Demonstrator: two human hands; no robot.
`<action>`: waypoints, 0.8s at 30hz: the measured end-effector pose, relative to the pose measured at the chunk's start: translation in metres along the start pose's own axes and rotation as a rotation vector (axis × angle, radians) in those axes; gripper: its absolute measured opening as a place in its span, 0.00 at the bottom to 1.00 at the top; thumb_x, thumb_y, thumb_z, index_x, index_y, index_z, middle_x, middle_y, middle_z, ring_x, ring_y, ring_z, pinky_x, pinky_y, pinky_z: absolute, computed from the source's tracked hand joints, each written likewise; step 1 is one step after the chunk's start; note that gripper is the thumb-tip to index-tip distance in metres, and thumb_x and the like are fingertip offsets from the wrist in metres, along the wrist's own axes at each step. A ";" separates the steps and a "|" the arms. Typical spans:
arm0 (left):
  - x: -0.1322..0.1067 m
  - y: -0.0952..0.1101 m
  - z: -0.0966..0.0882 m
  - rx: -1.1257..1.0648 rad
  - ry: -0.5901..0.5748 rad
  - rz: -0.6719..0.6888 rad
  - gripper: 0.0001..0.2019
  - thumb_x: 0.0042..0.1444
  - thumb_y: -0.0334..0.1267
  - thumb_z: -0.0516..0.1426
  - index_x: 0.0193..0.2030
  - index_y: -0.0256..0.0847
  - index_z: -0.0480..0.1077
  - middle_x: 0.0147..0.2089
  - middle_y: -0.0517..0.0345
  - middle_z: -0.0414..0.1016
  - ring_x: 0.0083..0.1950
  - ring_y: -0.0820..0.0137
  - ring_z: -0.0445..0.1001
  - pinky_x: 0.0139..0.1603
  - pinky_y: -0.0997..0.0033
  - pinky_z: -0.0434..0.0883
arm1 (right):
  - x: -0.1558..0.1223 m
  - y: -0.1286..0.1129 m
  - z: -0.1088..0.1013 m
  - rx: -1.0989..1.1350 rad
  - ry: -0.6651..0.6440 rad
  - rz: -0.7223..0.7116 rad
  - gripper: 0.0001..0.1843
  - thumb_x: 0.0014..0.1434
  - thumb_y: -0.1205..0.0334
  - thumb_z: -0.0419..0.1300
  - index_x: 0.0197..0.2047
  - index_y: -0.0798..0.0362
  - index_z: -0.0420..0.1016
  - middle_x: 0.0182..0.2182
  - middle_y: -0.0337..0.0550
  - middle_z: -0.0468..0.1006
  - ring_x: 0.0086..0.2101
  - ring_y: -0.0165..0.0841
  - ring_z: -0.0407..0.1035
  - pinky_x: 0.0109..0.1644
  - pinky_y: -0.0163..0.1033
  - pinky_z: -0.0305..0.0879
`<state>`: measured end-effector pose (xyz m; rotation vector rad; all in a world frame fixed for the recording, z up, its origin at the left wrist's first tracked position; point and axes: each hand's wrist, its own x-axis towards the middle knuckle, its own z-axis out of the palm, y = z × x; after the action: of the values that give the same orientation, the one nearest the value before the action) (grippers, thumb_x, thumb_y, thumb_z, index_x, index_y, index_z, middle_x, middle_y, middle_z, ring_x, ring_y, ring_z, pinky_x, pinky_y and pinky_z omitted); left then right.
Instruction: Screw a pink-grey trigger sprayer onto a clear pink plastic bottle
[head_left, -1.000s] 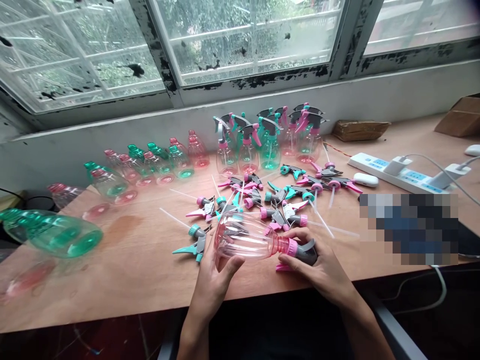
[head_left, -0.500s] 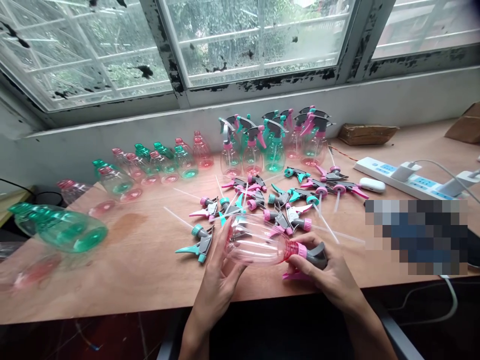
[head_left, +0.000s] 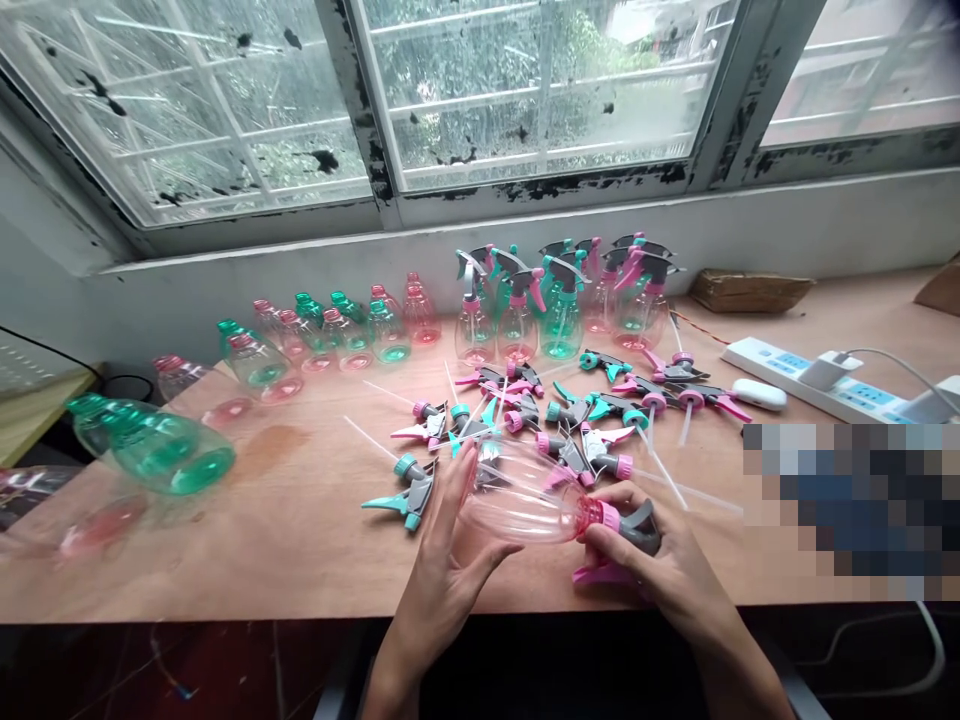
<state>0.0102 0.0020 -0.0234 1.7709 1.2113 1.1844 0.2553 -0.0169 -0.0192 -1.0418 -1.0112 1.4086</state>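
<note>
Apparently for steadiness at the neck, a pink-tinted bottle [head_left: 525, 505] is held sideways above the worktop [head_left: 300, 560], its spray head [head_left: 640, 535] being gripped by the right hand [head_left: 664, 562]. The left hand [head_left: 448, 570] is spread loosely around the base; whether it is touched cannot be told. On the power strip [head_left: 763, 356], blue patches are seen, but no writing is legible.

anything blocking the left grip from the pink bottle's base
Nothing visible: the left grip is spread open at the base of the pink bottle; the loose spray heads lie on the table, not between them.
</note>
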 end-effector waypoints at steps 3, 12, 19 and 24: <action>-0.002 -0.002 -0.001 0.022 -0.014 -0.008 0.44 0.62 0.47 0.69 0.80 0.65 0.52 0.85 0.56 0.53 0.85 0.50 0.49 0.85 0.42 0.46 | 0.000 0.003 0.001 -0.002 0.011 -0.017 0.23 0.58 0.47 0.78 0.45 0.53 0.77 0.25 0.37 0.82 0.27 0.33 0.79 0.35 0.40 0.86; -0.002 -0.005 -0.001 -0.052 -0.044 -0.042 0.44 0.64 0.46 0.67 0.81 0.61 0.51 0.85 0.53 0.50 0.86 0.47 0.44 0.85 0.42 0.47 | -0.001 0.002 0.000 0.009 -0.003 0.001 0.21 0.58 0.48 0.78 0.44 0.52 0.78 0.26 0.37 0.82 0.28 0.33 0.79 0.36 0.40 0.87; -0.002 -0.005 0.001 0.020 -0.007 -0.001 0.40 0.66 0.48 0.66 0.79 0.68 0.52 0.85 0.61 0.50 0.86 0.50 0.48 0.85 0.41 0.46 | 0.000 0.006 0.000 -0.008 0.013 -0.006 0.23 0.56 0.47 0.78 0.45 0.53 0.79 0.26 0.37 0.82 0.29 0.34 0.79 0.38 0.41 0.87; -0.001 -0.002 0.000 -0.124 -0.016 -0.009 0.48 0.61 0.51 0.69 0.81 0.65 0.48 0.86 0.56 0.49 0.85 0.50 0.49 0.84 0.46 0.52 | 0.001 0.008 -0.002 -0.156 0.021 -0.051 0.23 0.55 0.45 0.79 0.43 0.52 0.80 0.30 0.38 0.80 0.31 0.35 0.77 0.35 0.40 0.85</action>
<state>0.0091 0.0023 -0.0255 1.6785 1.1113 1.2113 0.2555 -0.0162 -0.0278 -1.1338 -1.1388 1.2913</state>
